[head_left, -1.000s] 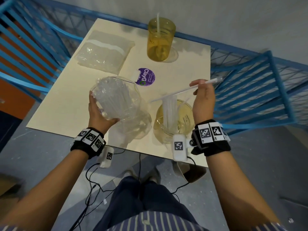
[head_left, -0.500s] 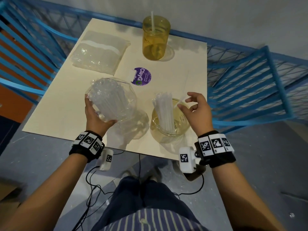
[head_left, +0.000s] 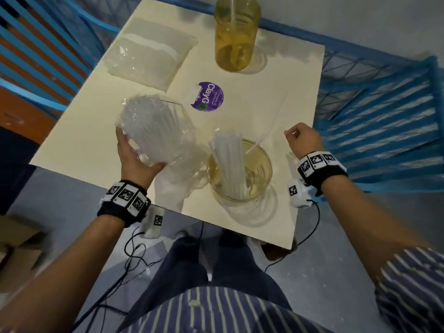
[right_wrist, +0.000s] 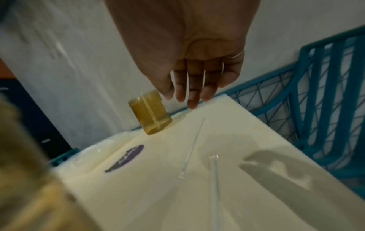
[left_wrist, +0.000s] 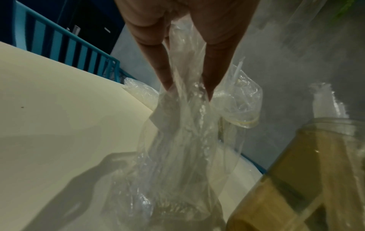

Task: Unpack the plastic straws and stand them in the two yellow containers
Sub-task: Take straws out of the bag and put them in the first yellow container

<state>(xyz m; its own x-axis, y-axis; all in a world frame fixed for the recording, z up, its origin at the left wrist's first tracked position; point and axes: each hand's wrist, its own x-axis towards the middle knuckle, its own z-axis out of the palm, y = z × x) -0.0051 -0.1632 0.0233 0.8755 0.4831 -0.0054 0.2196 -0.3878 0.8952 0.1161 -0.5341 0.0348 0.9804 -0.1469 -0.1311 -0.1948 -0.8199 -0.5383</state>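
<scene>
My left hand [head_left: 140,156] grips a clear plastic bag of straws [head_left: 153,128], held upright above the table's near left; in the left wrist view its fingers [left_wrist: 164,70] pinch the crumpled film [left_wrist: 183,140]. The near yellow container [head_left: 260,188] holds several white straws [head_left: 229,162], and one more straw [head_left: 254,145] leans over its rim. A single straw stands in the far yellow container [head_left: 236,37]. My right hand [head_left: 303,140] hovers right of the near container, fingers [right_wrist: 194,87] hanging loosely and holding nothing. A thin clear wrapper [right_wrist: 192,146] lies on the table.
A second sealed bag of straws [head_left: 149,61] lies at the back left of the cream table [head_left: 79,131]. A purple ClayGo sticker [head_left: 208,96] sits mid-table. Blue metal railing [head_left: 374,111] surrounds the table. A cardboard box [head_left: 16,248] sits on the floor.
My right hand let go of the straw it held over the near container, then drew back to the right with its fingers loosely curled. The left hand kept its hold on the bag.
</scene>
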